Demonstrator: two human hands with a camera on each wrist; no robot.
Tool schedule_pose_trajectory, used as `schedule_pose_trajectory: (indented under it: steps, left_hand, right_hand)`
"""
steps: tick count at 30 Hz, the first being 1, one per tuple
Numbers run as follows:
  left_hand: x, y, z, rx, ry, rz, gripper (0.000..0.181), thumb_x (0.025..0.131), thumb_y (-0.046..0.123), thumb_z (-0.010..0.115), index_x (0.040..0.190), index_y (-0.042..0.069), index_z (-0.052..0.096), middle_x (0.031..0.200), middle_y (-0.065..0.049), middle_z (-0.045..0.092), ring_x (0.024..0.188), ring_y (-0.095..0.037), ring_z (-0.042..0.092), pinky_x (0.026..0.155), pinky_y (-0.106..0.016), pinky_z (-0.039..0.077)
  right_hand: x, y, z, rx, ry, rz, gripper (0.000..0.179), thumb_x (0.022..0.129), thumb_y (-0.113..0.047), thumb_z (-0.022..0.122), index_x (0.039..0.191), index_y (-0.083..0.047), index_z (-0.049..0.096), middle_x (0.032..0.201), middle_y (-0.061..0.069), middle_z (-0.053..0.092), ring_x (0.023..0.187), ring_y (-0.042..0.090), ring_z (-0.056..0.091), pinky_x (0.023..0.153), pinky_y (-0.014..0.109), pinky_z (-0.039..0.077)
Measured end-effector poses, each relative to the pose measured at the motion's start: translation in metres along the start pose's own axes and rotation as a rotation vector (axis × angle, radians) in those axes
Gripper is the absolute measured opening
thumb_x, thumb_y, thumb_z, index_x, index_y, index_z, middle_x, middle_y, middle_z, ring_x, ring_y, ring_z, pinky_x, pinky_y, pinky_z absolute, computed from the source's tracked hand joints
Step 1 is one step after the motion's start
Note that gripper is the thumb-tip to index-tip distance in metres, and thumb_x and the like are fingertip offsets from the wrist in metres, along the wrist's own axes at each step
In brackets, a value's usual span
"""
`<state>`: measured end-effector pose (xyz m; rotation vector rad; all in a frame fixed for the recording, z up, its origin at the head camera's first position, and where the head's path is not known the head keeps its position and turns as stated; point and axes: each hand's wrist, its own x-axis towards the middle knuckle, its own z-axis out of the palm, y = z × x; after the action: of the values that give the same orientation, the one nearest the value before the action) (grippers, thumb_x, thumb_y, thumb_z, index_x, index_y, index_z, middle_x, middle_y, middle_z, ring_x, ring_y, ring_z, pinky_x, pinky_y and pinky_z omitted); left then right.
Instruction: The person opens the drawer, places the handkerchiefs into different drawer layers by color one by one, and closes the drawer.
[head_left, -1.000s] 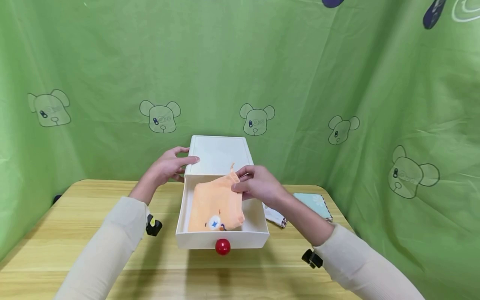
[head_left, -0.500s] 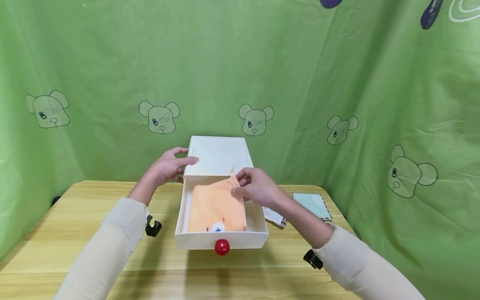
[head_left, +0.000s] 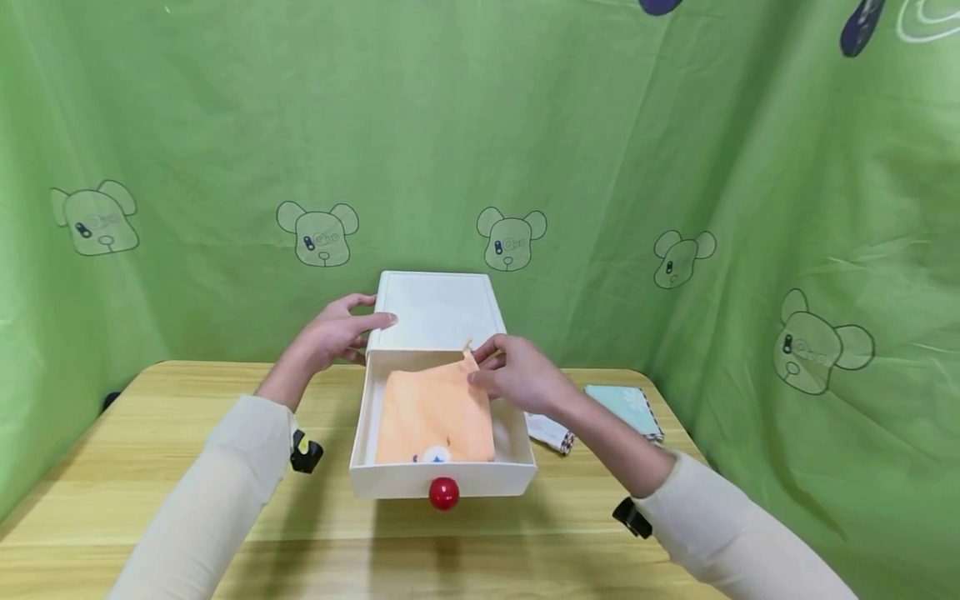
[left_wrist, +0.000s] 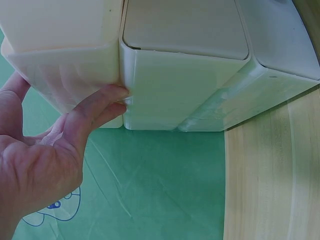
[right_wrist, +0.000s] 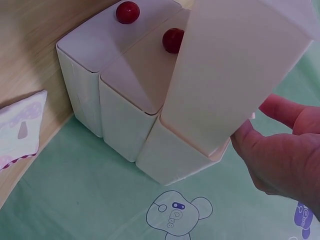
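Note:
A peach-orange towel (head_left: 431,412) with a bear-like face lies inside the pulled-out top drawer (head_left: 386,482), its lower edge partly hidden by the drawer front. My right hand (head_left: 525,372) pinches the towel's upper right corner, where a small loop sticks up. The white drawer cabinet (head_left: 441,308) is steadied by my left hand (head_left: 330,333), thumb on its top and fingers against its left side. In the left wrist view, the fingertips touch the side near the seam. The right wrist view shows my right hand (right_wrist: 285,150) at the drawer's rim; the towel is mostly hidden there.
Two lower drawers with red knobs (right_wrist: 128,12) are closed beneath. Right of the cabinet, a white folded cloth (head_left: 550,432) and a mint folded cloth (head_left: 624,410) lie on the wooden table (head_left: 187,467). A green curtain (head_left: 420,125) surrounds the table's back and sides.
The towel has settled lower and slightly right in the drawer, its face sinking behind the drawer front. My right hand moved slightly with its corner. My left hand stayed on the cabinet.

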<state>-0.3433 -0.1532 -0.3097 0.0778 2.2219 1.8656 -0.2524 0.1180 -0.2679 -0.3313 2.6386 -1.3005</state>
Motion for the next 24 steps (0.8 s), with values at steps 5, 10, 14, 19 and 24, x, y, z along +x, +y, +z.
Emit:
schedule_pose_trajectory:
  steps: [5,10,14,19,24]
  left_hand:
    - [0.0,0.0,0.0,0.0,0.006,0.001,0.09,0.08,0.034,0.076,0.15,0.017,0.023,0.112,-0.017,0.057,0.069,-0.017,0.059,0.078,-0.043,0.058]
    - [0.0,-0.001,0.0,-0.015,-0.003,-0.001,0.09,0.08,0.033,0.076,0.15,0.016,0.022,0.116,-0.019,0.057,0.082,-0.025,0.064,0.077,-0.043,0.058]
    - [0.0,-0.001,0.0,-0.012,-0.002,0.001,0.09,0.081,0.033,0.075,0.151,0.016,0.022,0.116,-0.019,0.057,0.083,-0.025,0.065,0.077,-0.043,0.058]
    - [0.001,-0.001,0.0,-0.002,-0.004,0.002,0.09,0.081,0.033,0.075,0.151,0.016,0.022,0.113,-0.018,0.057,0.078,-0.022,0.063,0.08,-0.044,0.057]
    - [0.0,-0.002,0.0,-0.001,-0.005,0.003,0.09,0.08,0.034,0.076,0.151,0.016,0.022,0.111,-0.017,0.057,0.075,-0.02,0.061,0.084,-0.047,0.055]
  right_hand:
    - [-0.005,-0.001,-0.004,0.012,-0.013,0.016,0.032,0.089,-0.013,0.064,0.117,-0.001,0.055,0.104,0.012,0.065,0.079,0.021,0.068,0.08,0.037,0.058]
    - [-0.007,0.0,-0.006,0.002,-0.031,0.013,0.033,0.091,-0.016,0.062,0.119,-0.001,0.053,0.108,0.012,0.064,0.084,0.022,0.067,0.086,0.04,0.056]
    - [-0.008,0.001,-0.007,-0.007,-0.042,0.003,0.034,0.092,-0.017,0.06,0.121,0.0,0.052,0.107,0.011,0.064,0.09,0.024,0.067,0.089,0.041,0.054]
    - [-0.009,0.0,-0.008,-0.009,-0.054,0.001,0.036,0.093,-0.018,0.059,0.123,0.0,0.05,0.109,0.01,0.065,0.093,0.025,0.066,0.092,0.044,0.052]
    - [-0.011,-0.001,-0.01,-0.012,-0.053,-0.009,0.039,0.094,-0.021,0.058,0.126,-0.001,0.048,0.113,0.011,0.065,0.095,0.026,0.066,0.093,0.045,0.051]
